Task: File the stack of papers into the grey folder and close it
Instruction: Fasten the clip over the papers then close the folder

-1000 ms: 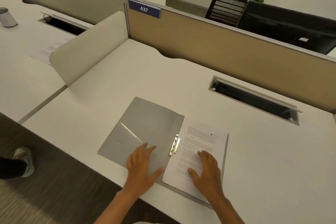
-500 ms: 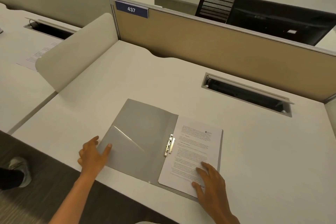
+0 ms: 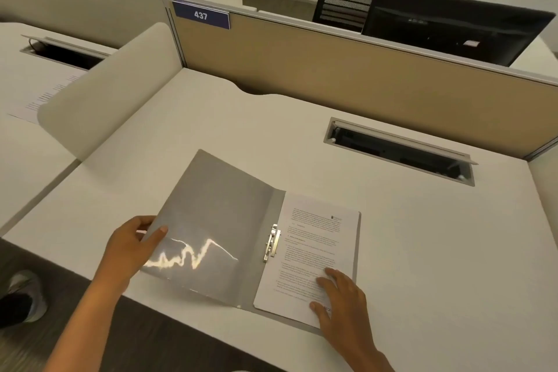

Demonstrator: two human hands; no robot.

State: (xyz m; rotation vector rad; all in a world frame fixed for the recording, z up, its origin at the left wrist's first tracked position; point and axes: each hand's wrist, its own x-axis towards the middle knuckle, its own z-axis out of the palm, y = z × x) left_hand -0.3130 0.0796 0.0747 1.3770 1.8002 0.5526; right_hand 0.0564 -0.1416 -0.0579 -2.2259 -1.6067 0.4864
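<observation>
The grey folder (image 3: pixel 217 208) lies open near the front edge of the white desk (image 3: pixel 422 251). A stack of printed papers (image 3: pixel 314 251) rests on its right half, beside a metal clip (image 3: pixel 271 243) at the spine. My left hand (image 3: pixel 129 246) pinches the outer edge of the left cover, which is lifted off the desk and bowed, with a bright glare on it. My right hand (image 3: pixel 341 296) lies flat on the lower right corner of the papers, fingers spread.
A tan partition (image 3: pixel 347 69) with a blue "437" label (image 3: pixel 200 15) closes off the back. A cable slot (image 3: pixel 398 151) opens in the desk at the right. A rounded white divider (image 3: pixel 105 90) stands at the left, and a black monitor (image 3: pixel 453 24) sits behind the partition.
My left hand slid from the middle of the left cover to its outer edge, took hold of it and lifted it off the desk. My right hand moved down to the papers' lower corner.
</observation>
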